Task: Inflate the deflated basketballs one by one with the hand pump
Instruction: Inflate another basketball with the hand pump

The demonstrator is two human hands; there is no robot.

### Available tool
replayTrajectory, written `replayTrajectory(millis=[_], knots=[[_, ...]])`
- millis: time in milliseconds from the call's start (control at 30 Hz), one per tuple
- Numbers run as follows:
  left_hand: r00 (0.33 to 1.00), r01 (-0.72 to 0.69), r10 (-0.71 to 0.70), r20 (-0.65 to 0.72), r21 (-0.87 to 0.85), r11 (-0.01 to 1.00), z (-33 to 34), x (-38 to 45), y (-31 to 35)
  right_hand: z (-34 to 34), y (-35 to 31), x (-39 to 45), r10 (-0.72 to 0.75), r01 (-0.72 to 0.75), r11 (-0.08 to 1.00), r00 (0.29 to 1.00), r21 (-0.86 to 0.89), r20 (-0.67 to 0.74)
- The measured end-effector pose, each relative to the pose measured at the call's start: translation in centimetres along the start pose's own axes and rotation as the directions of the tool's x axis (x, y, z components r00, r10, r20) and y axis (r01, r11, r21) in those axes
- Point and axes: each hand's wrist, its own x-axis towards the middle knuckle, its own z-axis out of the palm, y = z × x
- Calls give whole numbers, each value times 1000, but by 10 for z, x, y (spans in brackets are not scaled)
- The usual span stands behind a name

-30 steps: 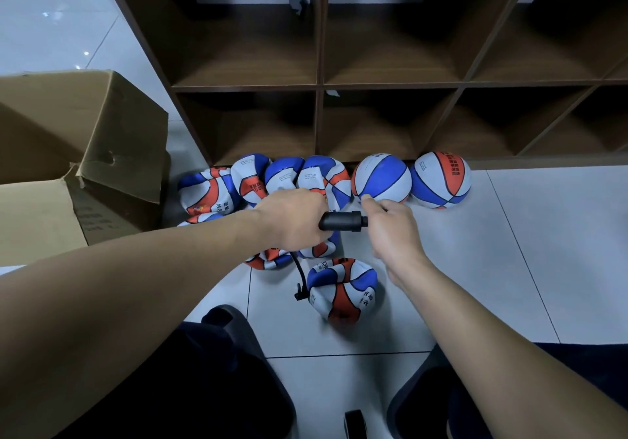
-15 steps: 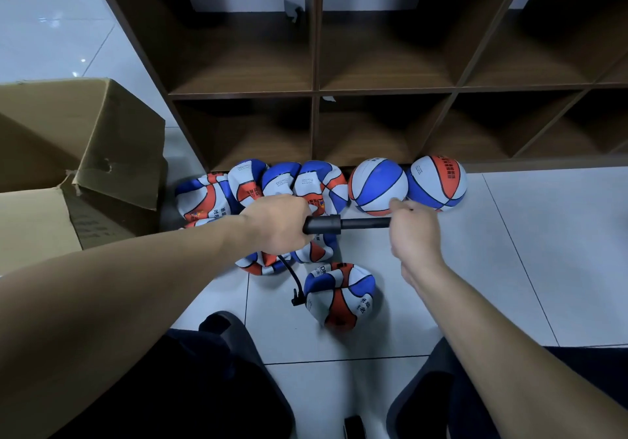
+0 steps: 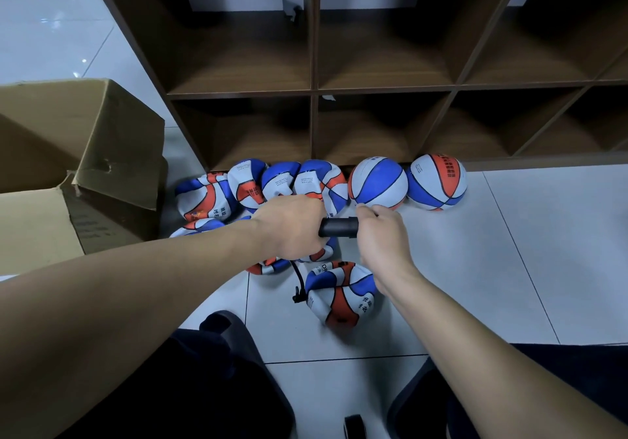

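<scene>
Black pump (image 3: 338, 227) sits squeezed between both fists, left hand (image 3: 289, 228) holding its body and right hand (image 3: 382, 234) gripping the handle, so air goes down the hose (image 3: 299, 277) into the floppy ball (image 3: 339, 294) on the floor below.

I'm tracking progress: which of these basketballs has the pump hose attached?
The crumpled blue, white and orange basketball lying alone on the floor tiles nearest the person; the black hose meets its left side. The others sit by the shelf.
</scene>
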Motion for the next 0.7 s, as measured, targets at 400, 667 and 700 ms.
replayTrajectory(millis=[400,667,700], knots=[[993,55,-50,108,-50,997,0,-2,-39,-49,11,39,50,-43,998,988,50,-149],[993,31,-26,111,-45,998,3,-3,-33,-30,14,24,-85,70,992,985,-108,-147],[994,23,-19,108,-39,999,3,-3,-31,-25,16,19,-106,88,987,986,-132,-131]])
